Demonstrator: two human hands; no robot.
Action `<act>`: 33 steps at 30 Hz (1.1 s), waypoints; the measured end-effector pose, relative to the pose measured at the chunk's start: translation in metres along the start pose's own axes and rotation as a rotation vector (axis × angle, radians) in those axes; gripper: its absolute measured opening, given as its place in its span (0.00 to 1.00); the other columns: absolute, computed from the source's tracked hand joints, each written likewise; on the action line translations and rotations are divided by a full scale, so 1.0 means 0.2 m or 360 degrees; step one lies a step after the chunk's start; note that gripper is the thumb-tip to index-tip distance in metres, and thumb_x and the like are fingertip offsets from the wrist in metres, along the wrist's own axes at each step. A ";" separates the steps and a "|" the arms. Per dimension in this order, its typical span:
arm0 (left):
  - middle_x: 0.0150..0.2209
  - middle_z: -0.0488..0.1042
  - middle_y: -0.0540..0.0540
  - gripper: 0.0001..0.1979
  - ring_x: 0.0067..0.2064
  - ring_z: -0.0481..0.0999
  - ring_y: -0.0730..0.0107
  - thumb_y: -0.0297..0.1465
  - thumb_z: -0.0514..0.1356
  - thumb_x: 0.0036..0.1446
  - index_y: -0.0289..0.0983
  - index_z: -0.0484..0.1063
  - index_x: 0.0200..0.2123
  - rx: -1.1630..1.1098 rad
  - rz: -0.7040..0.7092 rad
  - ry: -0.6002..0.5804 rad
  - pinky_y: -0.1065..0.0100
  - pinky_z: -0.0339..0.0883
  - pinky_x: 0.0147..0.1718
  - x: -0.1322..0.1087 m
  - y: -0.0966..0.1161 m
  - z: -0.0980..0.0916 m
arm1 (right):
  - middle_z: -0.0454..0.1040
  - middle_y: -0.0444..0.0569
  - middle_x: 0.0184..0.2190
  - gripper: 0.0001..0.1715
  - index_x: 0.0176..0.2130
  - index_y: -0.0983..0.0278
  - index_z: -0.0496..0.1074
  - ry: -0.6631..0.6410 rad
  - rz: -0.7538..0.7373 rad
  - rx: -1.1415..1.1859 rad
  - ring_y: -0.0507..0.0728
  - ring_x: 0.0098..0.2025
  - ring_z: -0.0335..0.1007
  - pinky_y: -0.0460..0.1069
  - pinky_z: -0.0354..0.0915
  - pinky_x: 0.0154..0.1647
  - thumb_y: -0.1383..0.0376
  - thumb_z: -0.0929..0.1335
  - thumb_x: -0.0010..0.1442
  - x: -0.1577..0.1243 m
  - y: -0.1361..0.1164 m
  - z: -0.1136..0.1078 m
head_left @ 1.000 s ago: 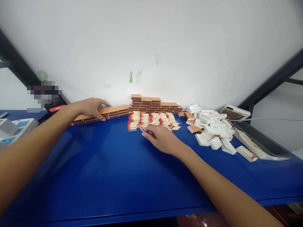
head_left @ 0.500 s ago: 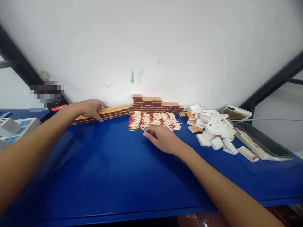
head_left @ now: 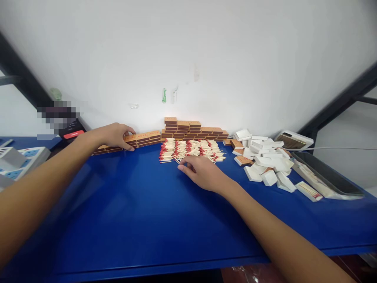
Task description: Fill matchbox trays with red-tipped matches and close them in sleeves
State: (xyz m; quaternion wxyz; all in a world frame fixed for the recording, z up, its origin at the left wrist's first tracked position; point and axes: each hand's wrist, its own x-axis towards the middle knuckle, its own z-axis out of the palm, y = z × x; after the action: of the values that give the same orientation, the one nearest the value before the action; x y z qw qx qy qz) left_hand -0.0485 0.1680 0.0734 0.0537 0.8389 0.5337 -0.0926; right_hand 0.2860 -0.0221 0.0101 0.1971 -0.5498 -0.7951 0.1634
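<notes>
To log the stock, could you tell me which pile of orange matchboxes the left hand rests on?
The low row on the left, under the left hand; the taller stepped stack behind the loose matches stands untouched.

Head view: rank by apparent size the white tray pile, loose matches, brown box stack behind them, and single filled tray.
1. white tray pile
2. loose matches and brown box stack, too alike to rank
3. single filled tray, smallest
</notes>
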 end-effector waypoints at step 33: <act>0.58 0.82 0.40 0.48 0.58 0.80 0.49 0.63 0.66 0.47 0.39 0.75 0.64 -0.0193 0.0061 0.0084 0.62 0.71 0.54 -0.06 0.07 -0.10 | 0.80 0.50 0.35 0.14 0.44 0.63 0.78 -0.0014 -0.0003 -0.0042 0.56 0.35 0.71 0.50 0.57 0.36 0.58 0.67 0.76 -0.01 0.00 -0.01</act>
State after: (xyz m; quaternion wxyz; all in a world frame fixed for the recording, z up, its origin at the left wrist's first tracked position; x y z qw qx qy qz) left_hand -0.0393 0.1558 0.0955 0.0920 0.8463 0.5234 -0.0369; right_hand 0.2870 -0.0234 0.0122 0.1865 -0.5509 -0.7985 0.1551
